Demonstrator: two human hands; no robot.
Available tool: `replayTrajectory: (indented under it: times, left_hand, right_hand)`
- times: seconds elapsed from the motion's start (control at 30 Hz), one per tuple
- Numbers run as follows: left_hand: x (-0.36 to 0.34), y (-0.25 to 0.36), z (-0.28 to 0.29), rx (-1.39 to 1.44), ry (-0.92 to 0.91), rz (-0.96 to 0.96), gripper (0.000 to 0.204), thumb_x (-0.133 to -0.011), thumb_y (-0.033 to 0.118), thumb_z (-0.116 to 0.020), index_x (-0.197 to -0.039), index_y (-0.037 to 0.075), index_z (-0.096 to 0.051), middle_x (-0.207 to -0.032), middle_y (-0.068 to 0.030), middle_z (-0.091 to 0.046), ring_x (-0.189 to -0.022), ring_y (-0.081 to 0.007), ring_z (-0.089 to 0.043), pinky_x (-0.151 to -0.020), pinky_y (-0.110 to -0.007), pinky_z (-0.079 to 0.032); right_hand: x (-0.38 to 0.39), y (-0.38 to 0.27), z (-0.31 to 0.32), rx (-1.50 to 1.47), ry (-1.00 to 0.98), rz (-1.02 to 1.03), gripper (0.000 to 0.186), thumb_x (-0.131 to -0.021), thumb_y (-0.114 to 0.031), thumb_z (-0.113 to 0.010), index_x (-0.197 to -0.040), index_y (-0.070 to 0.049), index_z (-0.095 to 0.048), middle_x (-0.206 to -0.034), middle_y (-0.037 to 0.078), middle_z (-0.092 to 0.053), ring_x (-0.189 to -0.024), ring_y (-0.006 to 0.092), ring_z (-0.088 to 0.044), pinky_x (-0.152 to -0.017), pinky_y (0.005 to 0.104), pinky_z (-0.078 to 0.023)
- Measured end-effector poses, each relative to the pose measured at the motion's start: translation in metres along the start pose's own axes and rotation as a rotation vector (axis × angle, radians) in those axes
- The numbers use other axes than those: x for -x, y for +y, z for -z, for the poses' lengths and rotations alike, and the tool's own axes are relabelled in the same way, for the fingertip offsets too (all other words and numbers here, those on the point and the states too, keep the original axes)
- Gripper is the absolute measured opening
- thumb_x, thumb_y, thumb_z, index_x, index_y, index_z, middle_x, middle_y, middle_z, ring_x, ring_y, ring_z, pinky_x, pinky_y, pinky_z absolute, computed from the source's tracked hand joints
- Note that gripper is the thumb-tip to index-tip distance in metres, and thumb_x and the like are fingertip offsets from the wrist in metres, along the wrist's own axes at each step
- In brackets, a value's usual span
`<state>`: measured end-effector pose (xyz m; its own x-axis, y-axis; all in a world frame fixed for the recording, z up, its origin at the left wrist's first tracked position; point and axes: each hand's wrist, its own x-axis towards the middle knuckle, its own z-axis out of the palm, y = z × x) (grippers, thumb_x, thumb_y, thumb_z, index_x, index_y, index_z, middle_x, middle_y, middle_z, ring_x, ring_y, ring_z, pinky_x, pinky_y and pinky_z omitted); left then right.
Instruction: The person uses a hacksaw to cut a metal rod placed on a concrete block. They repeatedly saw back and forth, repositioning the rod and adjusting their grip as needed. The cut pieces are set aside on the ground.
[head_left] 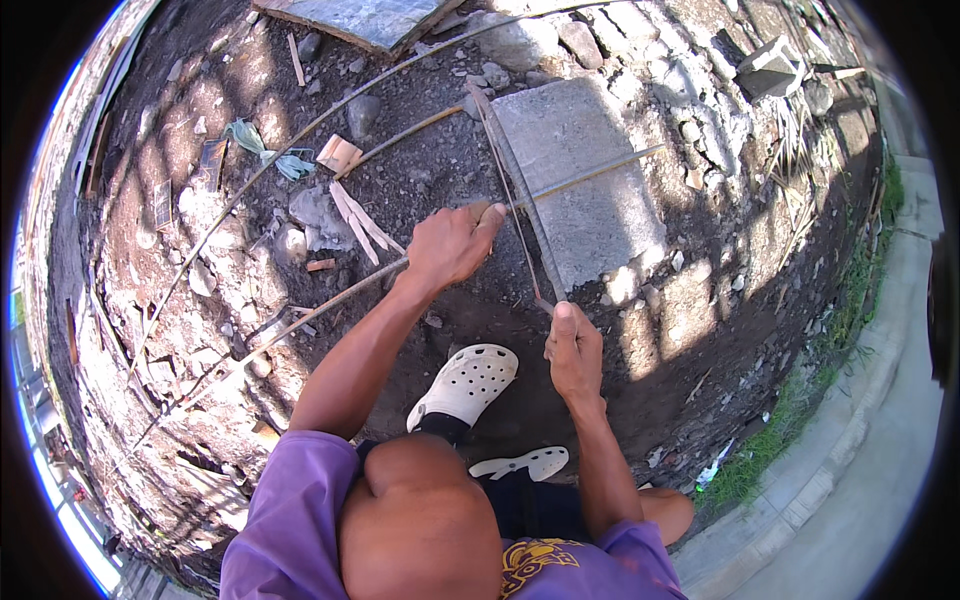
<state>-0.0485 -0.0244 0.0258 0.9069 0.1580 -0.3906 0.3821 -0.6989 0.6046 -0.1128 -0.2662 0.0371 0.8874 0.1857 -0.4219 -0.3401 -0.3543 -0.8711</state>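
My right hand (575, 350), low right of centre, is closed on the handle end of a hacksaw (540, 235), which reaches up and away from me. Its long narrow blade lies across a thin yellowish rod (590, 174). My left hand (455, 245) grips that rod just left of the saw, with the thumb near the blade. The rod's right part lies over a flat grey concrete slab (600, 230); its other end runs down-left beyond my wrist. Below my hands are two white perforated clogs (462, 385) on my feet, and my bent bare knee.
Rubbly soil holds stones (365, 118), wood offcuts (340, 153), pale strips, a teal plastic scrap (250, 140) and a long curving rod (330, 110). A board (355, 15) lies at the top. Grass (750, 470) borders a concrete path (850, 520) at the right.
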Motion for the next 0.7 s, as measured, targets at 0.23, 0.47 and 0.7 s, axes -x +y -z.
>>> replayTrajectory:
  times: [0.23, 0.47, 0.7]
  left_hand:
    - [0.003, 0.008, 0.005, -0.032, 0.015, 0.046, 0.051, -0.107, 0.053, -0.041, -0.107, 0.015, -0.074, -0.097, -0.0228, -0.075, -0.096, -0.0460, -0.072, -0.086, -0.058, -0.055]
    - [0.002, 0.011, 0.005, -0.048, -0.008, 0.072, 0.051, -0.105, 0.054, -0.041, -0.113, 0.016, -0.075, -0.101, -0.0219, -0.076, -0.098, -0.0457, -0.072, -0.088, -0.057, -0.055]
    - [-0.001, 0.008, 0.004, -0.050, -0.029, 0.048, 0.049, -0.105, 0.053, -0.042, -0.109, 0.015, -0.071, -0.094, -0.0216, -0.075, -0.093, -0.0458, -0.072, -0.083, -0.058, -0.054]
  right_hand:
    - [-0.004, 0.010, 0.005, 0.033, -0.027, -0.005, 0.061, -0.110, -0.056, -0.047, -0.077, -0.004, -0.048, -0.062, 0.003, -0.044, -0.061, 0.0109, -0.042, -0.056, 0.0362, -0.037]
    - [-0.004, 0.002, 0.005, 0.188, -0.008, 0.120, 0.054, -0.111, -0.050, -0.047, -0.078, -0.008, -0.048, -0.064, -0.002, -0.042, -0.057, 0.0080, -0.042, -0.053, 0.0314, -0.038]
    - [0.004, -0.024, 0.004, 0.299, -0.002, 0.088, 0.056, -0.111, -0.050, -0.050, -0.082, -0.001, -0.049, -0.063, 0.010, -0.041, -0.062, 0.0156, -0.038, -0.057, 0.0401, -0.039]
